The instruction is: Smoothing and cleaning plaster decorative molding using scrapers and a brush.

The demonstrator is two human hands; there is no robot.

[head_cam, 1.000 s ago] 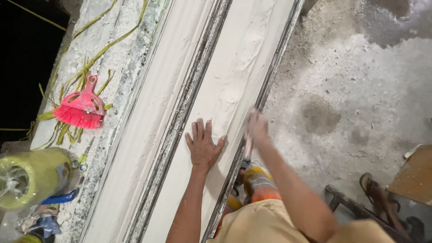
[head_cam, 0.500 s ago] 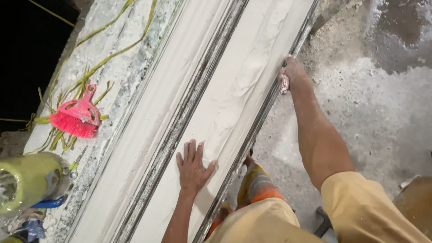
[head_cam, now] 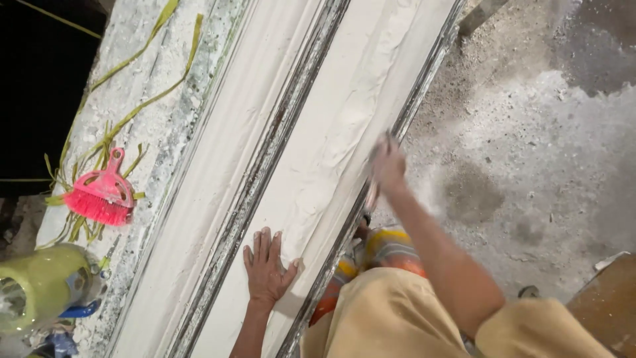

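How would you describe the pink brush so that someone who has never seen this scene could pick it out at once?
Start from the long white plaster moulding that runs slantwise through the picture, where the left hand lies flat. Move left onto the speckled grey slab beside it. There, among thin yellow-green strips, lies the pink hand brush, the only bright pink thing, with a looped handle and short bristles.

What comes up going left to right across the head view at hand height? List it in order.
Yellow-green jug → pink brush → speckled grey slab → left white moulding strip → left hand flat on the right strip → right hand at its edge → dusty concrete floor.
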